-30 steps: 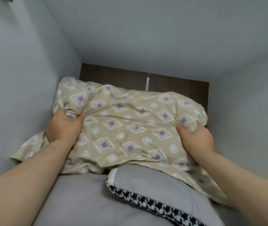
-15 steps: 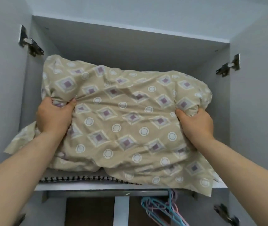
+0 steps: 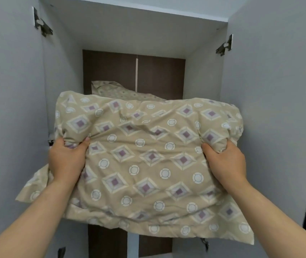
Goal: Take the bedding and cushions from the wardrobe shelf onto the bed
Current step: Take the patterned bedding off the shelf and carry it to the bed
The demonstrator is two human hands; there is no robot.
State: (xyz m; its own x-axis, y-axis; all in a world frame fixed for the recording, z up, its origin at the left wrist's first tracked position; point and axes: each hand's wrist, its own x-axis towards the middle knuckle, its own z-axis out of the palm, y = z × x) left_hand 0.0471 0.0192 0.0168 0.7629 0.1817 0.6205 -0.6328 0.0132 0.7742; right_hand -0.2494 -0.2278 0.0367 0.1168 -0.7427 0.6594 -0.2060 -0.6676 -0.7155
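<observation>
While we hold the pillow (image 3: 148,161) up in front of the open wardrobe (image 3: 204,75), both of our hands grip it. Our left hand (image 3: 67,161) has thumb and fingers curled into a bunched fold at the pillow's left edge. Our right hand (image 3: 225,162) pinches a puffed lump of the cover near the right edge.

We see a soft, plump pillow, roughly rectangular, in a crumpled beige cloth cover printed with purple-centred diamonds and white rings. Creases fan out from each grip. Flat, unfilled flaps of the cover hang loose at the lower left and lower right corners.

Its broad face is turned towards us. Its long axis runs from left to right, tilted a little so that the right end sits lower than the left.

Behind its top edge, deeper in the wardrobe, a second piece of bedding (image 3: 122,93) in the same print peeks out. It lies against a dark brown wood-grain back panel (image 3: 111,71). Smooth matt grey walls line the wardrobe, and metal hinges (image 3: 41,25) sit on either side.
</observation>
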